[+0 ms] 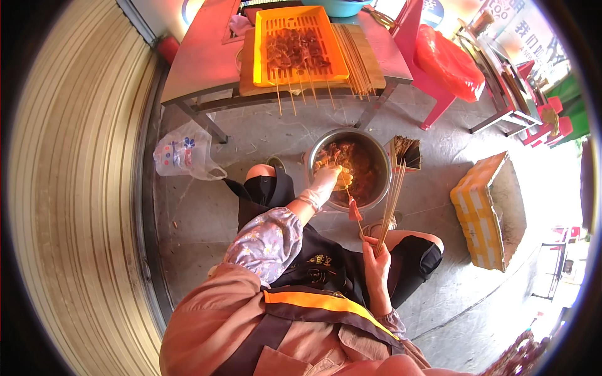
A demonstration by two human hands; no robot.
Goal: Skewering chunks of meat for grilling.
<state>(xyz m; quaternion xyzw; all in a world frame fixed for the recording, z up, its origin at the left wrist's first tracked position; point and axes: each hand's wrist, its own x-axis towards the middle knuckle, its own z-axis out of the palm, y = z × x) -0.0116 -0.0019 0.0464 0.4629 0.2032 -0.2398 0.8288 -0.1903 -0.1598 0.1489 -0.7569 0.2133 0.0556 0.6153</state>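
Observation:
Over a steel pot [383, 188] of marinated meat [362, 162], my left hand [327, 183] wears a thin translucent glove stained orange at the fingers. Its fingers are closed around the upper end of a thin skewer [360, 228]; whether they also hold meat is hidden. A red piece of meat [353, 209] is threaded partway along that skewer. My bare right hand [377, 263] holds the skewer's lower end, together with a fanned bunch of bare bamboo skewers [392, 202] pointing up past the pot's right rim.
Beyond the pot, an orange slotted tray [261, 47] of meat skewers sits on a table [197, 82], beside loose bamboo skewers [355, 61]. A box of sticks [414, 155] stands right of the pot. A foam box [475, 211] lies further right, a plastic bag [186, 152] left.

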